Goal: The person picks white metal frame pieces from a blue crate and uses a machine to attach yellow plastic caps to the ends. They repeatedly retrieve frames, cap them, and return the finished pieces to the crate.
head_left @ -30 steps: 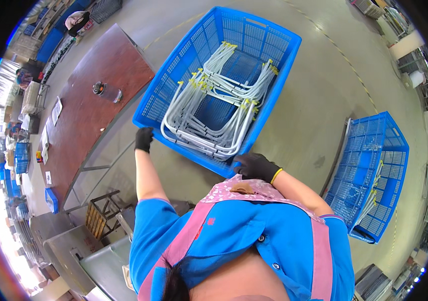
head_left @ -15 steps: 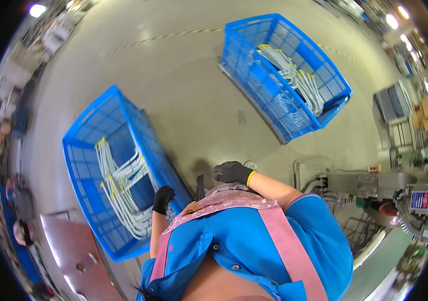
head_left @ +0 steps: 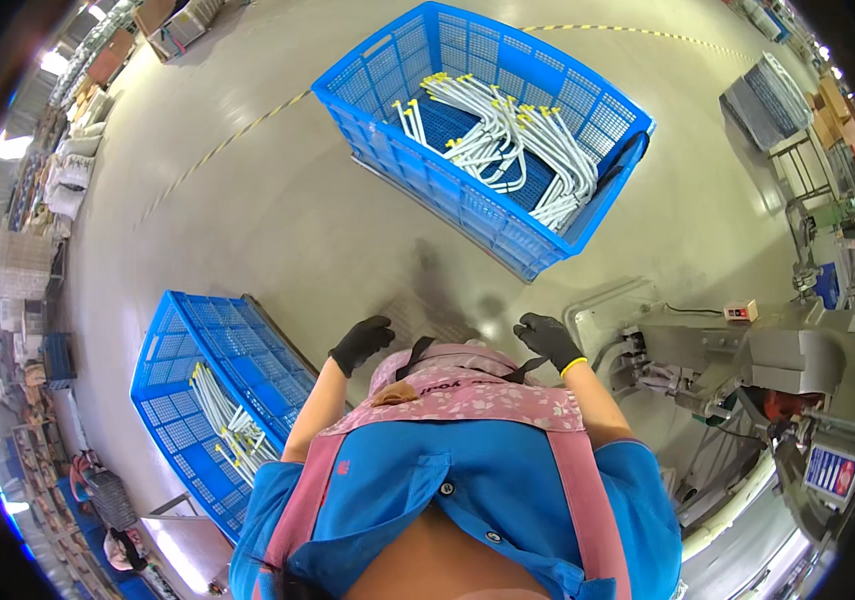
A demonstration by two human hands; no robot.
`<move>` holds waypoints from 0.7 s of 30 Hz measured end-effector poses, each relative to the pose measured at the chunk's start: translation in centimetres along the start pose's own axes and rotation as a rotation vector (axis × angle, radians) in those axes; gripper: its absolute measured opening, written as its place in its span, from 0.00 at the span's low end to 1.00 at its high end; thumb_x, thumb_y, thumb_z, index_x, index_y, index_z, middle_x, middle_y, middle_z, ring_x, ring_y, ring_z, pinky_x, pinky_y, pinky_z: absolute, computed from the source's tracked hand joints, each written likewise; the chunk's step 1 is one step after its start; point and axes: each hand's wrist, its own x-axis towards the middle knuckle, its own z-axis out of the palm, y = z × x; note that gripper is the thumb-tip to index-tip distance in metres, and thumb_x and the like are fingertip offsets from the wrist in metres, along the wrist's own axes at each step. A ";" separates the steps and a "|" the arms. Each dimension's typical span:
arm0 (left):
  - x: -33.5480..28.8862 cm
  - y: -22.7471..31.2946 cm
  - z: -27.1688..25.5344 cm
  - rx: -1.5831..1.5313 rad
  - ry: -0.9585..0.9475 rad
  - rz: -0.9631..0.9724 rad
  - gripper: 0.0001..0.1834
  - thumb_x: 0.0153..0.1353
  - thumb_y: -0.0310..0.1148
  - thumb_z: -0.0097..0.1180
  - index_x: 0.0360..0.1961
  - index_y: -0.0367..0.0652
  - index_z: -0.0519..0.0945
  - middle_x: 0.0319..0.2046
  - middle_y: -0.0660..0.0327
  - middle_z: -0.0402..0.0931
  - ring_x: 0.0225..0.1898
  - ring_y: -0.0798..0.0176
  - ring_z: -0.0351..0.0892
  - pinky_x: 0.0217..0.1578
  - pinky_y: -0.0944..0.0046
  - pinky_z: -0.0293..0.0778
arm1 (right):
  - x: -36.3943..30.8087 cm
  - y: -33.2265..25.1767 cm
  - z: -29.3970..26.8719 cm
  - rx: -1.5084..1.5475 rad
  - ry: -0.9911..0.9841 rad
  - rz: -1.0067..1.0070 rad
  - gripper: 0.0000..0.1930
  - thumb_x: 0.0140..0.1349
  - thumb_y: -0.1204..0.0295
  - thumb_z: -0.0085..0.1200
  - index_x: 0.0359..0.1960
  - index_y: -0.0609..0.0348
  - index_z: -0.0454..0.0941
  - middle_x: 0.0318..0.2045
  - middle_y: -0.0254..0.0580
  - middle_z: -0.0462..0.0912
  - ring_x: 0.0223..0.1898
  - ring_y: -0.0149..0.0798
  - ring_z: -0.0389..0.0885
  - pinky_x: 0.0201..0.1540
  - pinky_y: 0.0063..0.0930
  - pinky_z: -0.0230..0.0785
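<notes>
My left hand (head_left: 359, 343) wears a black glove and hangs in front of my chest, fingers loosely curled, holding nothing. In a matching black glove with a yellow cuff, my right hand (head_left: 547, 338) is also empty, fingers apart. Ahead on the floor stands a big blue plastic crate (head_left: 447, 190) with a bundle of bent white tubes (head_left: 507, 150) with yellow end caps. A second blue crate (head_left: 172, 400) at my lower left holds several more white tubes (head_left: 222, 425). Neither hand touches a crate.
A grey metal machine (head_left: 747, 370) with hoses stands close on my right. A grey wire basket on a stand (head_left: 772, 100) is at the far right. Shelves and stacked goods line the left rim. Yellow dashed floor marking (head_left: 217, 150) runs behind the far crate.
My view has swung round: the crate my hands were at now lies at my lower left, the other crate is straight ahead. Both hands have let go and lifted free.
</notes>
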 end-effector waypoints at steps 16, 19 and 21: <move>31.3 20.3 -0.2 1.307 -0.202 0.443 0.17 0.59 0.38 0.55 0.44 0.36 0.75 0.35 0.54 0.78 0.36 0.59 0.78 0.38 0.62 0.73 | 17.6 5.9 -5.7 -0.090 0.396 0.361 0.34 0.51 0.54 0.59 0.60 0.48 0.63 0.57 0.51 0.69 0.60 0.57 0.64 0.56 0.56 0.60; 39.7 22.4 -0.8 1.213 -0.160 0.453 0.17 0.58 0.37 0.55 0.44 0.37 0.75 0.34 0.51 0.79 0.35 0.54 0.79 0.37 0.59 0.74 | 21.5 5.3 -5.7 -0.093 0.230 0.526 0.39 0.49 0.54 0.60 0.63 0.46 0.59 0.60 0.48 0.64 0.64 0.58 0.56 0.59 0.69 0.48; 45.4 23.1 -1.7 1.095 -0.059 0.277 0.17 0.57 0.36 0.55 0.45 0.39 0.75 0.32 0.51 0.79 0.33 0.52 0.79 0.36 0.58 0.74 | 23.9 5.0 -5.3 -0.088 0.072 0.622 0.37 0.49 0.57 0.60 0.62 0.45 0.60 0.59 0.48 0.66 0.64 0.57 0.57 0.59 0.72 0.46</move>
